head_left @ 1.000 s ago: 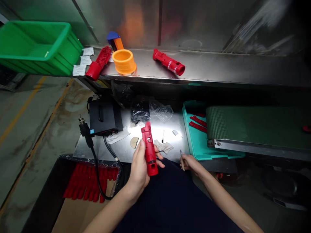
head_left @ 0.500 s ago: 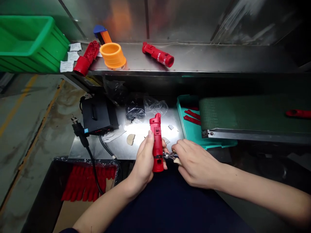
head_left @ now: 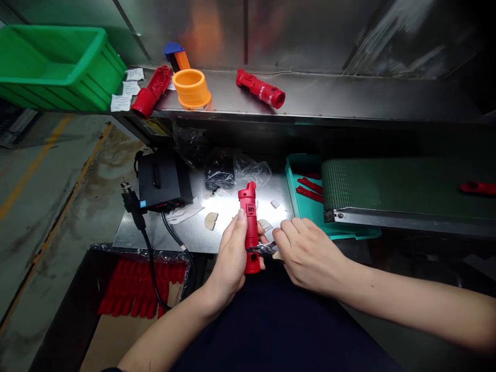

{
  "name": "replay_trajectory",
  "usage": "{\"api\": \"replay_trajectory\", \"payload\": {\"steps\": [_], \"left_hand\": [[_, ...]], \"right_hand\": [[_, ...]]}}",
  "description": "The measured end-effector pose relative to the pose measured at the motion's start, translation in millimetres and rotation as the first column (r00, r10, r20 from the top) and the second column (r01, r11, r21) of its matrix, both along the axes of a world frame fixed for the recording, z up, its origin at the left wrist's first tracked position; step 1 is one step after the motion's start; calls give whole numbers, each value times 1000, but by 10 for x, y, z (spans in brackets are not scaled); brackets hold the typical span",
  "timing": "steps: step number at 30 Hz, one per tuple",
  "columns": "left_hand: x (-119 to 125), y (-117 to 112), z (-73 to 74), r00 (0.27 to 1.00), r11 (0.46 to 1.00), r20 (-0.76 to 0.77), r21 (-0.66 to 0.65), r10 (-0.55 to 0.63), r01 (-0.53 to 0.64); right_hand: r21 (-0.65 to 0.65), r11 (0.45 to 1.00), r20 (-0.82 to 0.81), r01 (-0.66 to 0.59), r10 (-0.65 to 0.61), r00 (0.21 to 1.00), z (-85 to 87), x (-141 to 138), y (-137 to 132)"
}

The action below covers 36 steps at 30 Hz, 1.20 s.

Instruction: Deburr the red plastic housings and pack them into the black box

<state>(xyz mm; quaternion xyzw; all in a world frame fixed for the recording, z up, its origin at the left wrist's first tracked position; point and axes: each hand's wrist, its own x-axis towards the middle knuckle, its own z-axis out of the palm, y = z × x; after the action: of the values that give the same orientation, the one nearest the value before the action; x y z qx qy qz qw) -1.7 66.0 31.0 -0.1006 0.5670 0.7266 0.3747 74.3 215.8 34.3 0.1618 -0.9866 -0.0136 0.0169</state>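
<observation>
Red housing (head_left: 250,227): moulded plastic body, held upright over the near edge of the tabletop (head_left: 186,235), in the bright patch of lamp light.
Left hand (head_left: 230,258): closed round the lower half of the housing. The index finger lies up the front and the thumb is on the right flank. Firm grip.
Right hand (head_left: 310,256): fingers curled tight round the handles of small nippers (head_left: 265,249), wrist low and close to the body.
Tool contact: metal tips touch the housing's lower right side, just above its bottom end. Cannot tell whether the blades have bitten.
Step in hand: by the look of it, trimming a nub or flash off the lower edge of the moulding.
Next move calls for: a steady left grip, blades flush to the wall, a short squeeze, and the thumb kept off the cut.
Around: teal tray (head_left: 306,206) with red strips, just beside the green conveyor belt (head_left: 387,188). Black box (head_left: 160,181) with cable to the left.
Shelf (head_left: 349,101): second red housing (head_left: 260,89) and orange ring (head_left: 191,88), well apart from the hands.
</observation>
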Motion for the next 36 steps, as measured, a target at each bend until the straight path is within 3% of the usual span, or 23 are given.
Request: {"api": "replay_trajectory", "payload": {"steps": [13,26,31,36], "left_hand": [[-14,-75,-5,995,997,-92,-75,-30,23],[-113,-195,-98,991,990,-127,-141,-47,29],[-196,-173,-100,992,996,-121,-87,-30,20],[-308,-194,-48,990,997,-120,23,76,-74]], "right_hand": [[167,983,154,-74,48,987,-52,-79,-128],[154,979,236,-132,94,967,-156,-273,-225],[138,983,218,-121,89,972,-179,-340,-190],[83,995,169,-53,38,985,-168,-385,-35]]}}
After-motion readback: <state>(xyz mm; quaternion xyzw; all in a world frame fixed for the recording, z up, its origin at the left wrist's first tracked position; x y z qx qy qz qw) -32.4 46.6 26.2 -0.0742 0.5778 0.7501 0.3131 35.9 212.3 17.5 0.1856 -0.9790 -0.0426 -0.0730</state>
